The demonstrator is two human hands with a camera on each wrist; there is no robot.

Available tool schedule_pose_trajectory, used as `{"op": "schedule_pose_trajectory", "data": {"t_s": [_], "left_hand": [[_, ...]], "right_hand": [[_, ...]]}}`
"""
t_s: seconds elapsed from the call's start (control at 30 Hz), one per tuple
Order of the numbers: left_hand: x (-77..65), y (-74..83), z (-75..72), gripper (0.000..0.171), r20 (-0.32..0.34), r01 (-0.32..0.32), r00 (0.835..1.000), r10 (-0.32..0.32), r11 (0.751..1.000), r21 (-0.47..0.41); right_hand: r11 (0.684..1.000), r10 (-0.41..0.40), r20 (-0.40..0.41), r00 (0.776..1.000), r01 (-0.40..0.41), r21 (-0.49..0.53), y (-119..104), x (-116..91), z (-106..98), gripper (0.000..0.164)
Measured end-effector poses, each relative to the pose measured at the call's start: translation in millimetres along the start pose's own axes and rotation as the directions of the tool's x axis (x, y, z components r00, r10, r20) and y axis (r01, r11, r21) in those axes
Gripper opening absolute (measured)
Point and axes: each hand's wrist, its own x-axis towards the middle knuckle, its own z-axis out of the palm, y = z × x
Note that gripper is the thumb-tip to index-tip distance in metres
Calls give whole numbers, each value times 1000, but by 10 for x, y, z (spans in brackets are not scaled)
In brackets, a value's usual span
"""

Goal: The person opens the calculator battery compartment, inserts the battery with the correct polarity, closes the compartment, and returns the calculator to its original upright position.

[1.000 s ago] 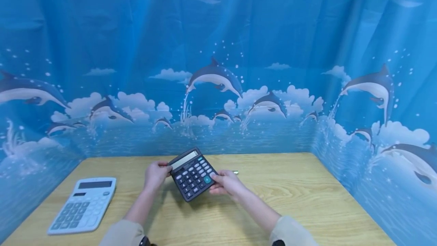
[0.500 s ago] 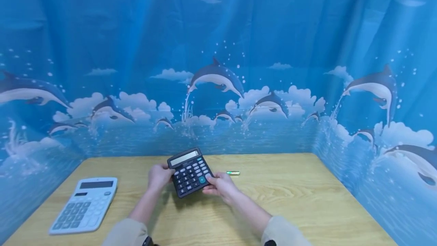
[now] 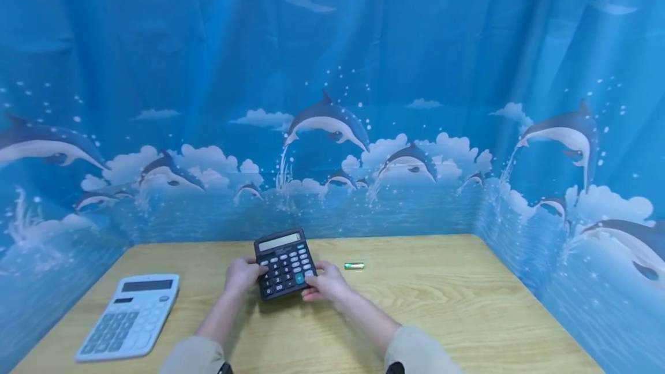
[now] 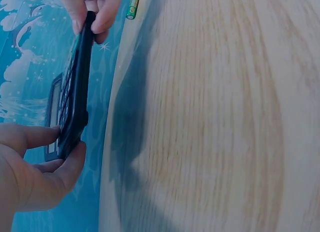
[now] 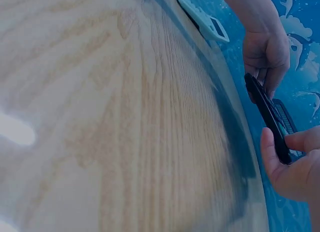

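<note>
A black calculator (image 3: 284, 264) with a lit display showing 0 is held off the table, its face tilted toward the head camera. My left hand (image 3: 241, 275) grips its left edge, thumb on the front and fingers behind. At the lower right corner my right hand (image 3: 328, 283) pinches it the same way, thumb near the green plus key. Side-on in the left wrist view, the black calculator (image 4: 75, 87) shows its thin edge between both hands. Its back is mostly hidden.
A white calculator (image 3: 130, 316) lies on the left of the wooden table (image 3: 457, 305). One green battery (image 3: 354, 266) lies behind my right hand. A blue dolphin-print curtain (image 3: 332, 74) borders the table at the back and sides.
The black calculator has turned more upright and shifted slightly left, with both hands still holding it. My right hand moved left, bringing the whole battery into view.
</note>
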Motion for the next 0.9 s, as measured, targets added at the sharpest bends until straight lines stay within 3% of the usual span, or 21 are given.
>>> {"op": "schedule_pose_trajectory", "data": {"t_s": [0.17, 0.37, 0.63, 0.73, 0.9], "left_hand": [[25, 8, -35, 45, 2, 1, 1000, -1, 999, 46], [84, 32, -107, 40, -15, 14, 1000, -12, 993, 114], [154, -51, -202, 35, -11, 2, 1000, 0, 983, 183], [175, -51, -210, 37, -15, -6, 1000, 9, 981, 193], [204, -19, -204, 36, -32, -49, 998, 59, 968, 247]], "right_hand": [[985, -56, -27, 998, 51, -167, 11, 46, 25, 30], [933, -132, -43, 990, 110, -342, -15, 109, 87, 27], [800, -228, 32, 973, 205, -564, -82, 178, 197, 17], [803, -211, 40, 977, 196, -563, -84, 194, 220, 16], [847, -153, 11, 988, 137, -513, -46, 222, 234, 15]]}}
